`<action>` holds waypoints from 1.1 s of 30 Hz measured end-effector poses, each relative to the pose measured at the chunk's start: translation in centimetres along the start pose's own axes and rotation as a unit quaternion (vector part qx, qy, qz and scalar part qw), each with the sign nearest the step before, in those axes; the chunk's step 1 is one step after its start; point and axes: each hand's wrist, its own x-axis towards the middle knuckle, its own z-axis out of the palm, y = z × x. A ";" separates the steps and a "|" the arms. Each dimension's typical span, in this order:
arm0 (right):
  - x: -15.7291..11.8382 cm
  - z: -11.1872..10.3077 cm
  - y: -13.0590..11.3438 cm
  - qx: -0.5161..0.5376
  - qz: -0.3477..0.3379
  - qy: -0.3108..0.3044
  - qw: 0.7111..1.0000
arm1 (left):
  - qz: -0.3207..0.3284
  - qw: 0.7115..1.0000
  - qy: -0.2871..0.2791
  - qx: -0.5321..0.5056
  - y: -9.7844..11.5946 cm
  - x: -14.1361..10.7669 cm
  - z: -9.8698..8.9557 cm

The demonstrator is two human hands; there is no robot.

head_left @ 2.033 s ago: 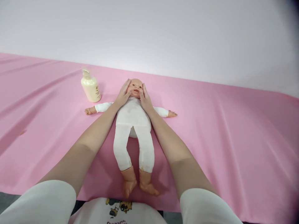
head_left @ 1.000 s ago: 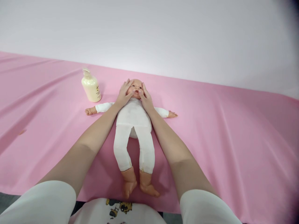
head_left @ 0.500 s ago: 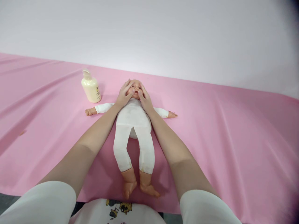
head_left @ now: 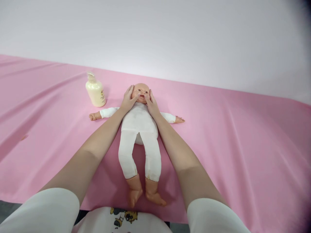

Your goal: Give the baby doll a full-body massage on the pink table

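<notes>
A baby doll (head_left: 139, 118) with a white cloth body lies on its back, its head away from me and its bare feet towards me. My left hand (head_left: 128, 99) rests along the left side of the doll's head, fingers stretched out and thumb on the cheek beside the mouth. Against the other side lies my right hand (head_left: 151, 103), fingers also extended, its thumb on the opposite cheek. Both hands are open and touch the head without wrapping round it. The doll's eyes and forehead show between them; its ears are hidden.
A cream pump bottle (head_left: 95, 92) stands left of the doll's head, above its outstretched arm. Everything rests on a pink cloth (head_left: 218, 145) with soft folds. A pale wall (head_left: 155, 38) rises behind it. A small brownish mark (head_left: 24, 137) shows at the left.
The fingers of both hands have slid from the doll's forehead down and outward to the sides of its head, uncovering the forehead. The thumbs stay near the mouth.
</notes>
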 end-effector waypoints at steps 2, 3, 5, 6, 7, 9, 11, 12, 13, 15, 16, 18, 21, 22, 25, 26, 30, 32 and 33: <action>0.0 0.0 0.0 -0.003 -0.011 -0.001 1.000 | 0.001 1.000 -0.001 0.008 0.1 0.0 0.0; 0.0 0.1 0.0 -0.003 -0.012 0.000 1.000 | 0.003 1.000 -0.002 0.013 0.2 -0.1 0.0; 0.0 0.1 -0.1 -0.005 -0.008 0.000 1.000 | 0.008 1.000 0.000 0.019 0.2 -0.1 0.0; 0.0 0.1 0.0 -0.005 -0.005 0.000 1.000 | 0.010 1.000 0.001 0.019 0.1 -0.2 0.0; 0.0 0.1 0.0 -0.004 -0.002 0.000 1.000 | 0.012 1.000 0.002 0.016 0.0 -0.2 0.0; 0.1 0.1 0.2 -0.002 -0.005 -0.002 1.000 | 0.016 1.000 0.003 0.005 -0.2 -0.1 0.0; 0.2 0.0 0.3 -0.004 -0.018 -0.001 1.000 | 0.019 1.000 0.002 -0.004 -0.4 -0.1 -0.1; 0.2 0.0 0.4 -0.007 -0.028 0.000 1.000 | 0.024 1.000 0.000 -0.006 -0.5 0.0 -0.1; 0.2 0.0 0.4 -0.011 -0.040 0.000 0.999 | 0.031 0.999 -0.004 -0.005 -0.6 0.0 -0.1; 0.2 0.0 0.3 -0.021 -0.073 -0.002 0.997 | 0.056 0.998 -0.016 0.003 -0.5 0.1 -0.2; 0.2 0.0 0.2 -0.029 -0.090 -0.004 0.996 | 0.070 0.997 -0.022 0.008 -0.5 0.1 -0.2; 0.1 0.0 0.0 -0.047 -0.125 -0.012 0.991 | 0.100 0.994 -0.031 0.017 -0.3 0.2 -0.3; 0.0 -0.1 -0.4 -0.074 -0.165 -0.026 0.983 | 0.139 0.989 -0.036 0.031 -0.1 0.3 -0.3; 0.0 -0.1 -0.5 -0.080 -0.176 -0.029 0.981 | 0.147 0.988 -0.035 0.037 -0.1 0.4 -0.3; 0.0 -0.2 -0.5 -0.093 -0.189 -0.033 0.977 | 0.150 0.987 -0.032 0.050 -0.2 0.4 -0.2; 0.1 -0.2 -0.4 -0.096 -0.186 -0.034 0.977 | 0.146 0.987 -0.030 0.051 -0.3 0.4 -0.2; 0.2 0.0 0.0 -0.088 -0.150 -0.027 0.984 | 0.127 0.990 -0.021 0.050 -0.7 0.4 -0.1; 0.2 0.1 0.1 -0.079 -0.130 -0.022 0.988 | 0.118 0.992 -0.019 0.048 -0.7 0.3 -0.1; 0.2 0.1 0.2 -0.074 -0.124 -0.022 0.989 | 0.113 0.992 -0.017 0.046 -0.7 0.3 -0.2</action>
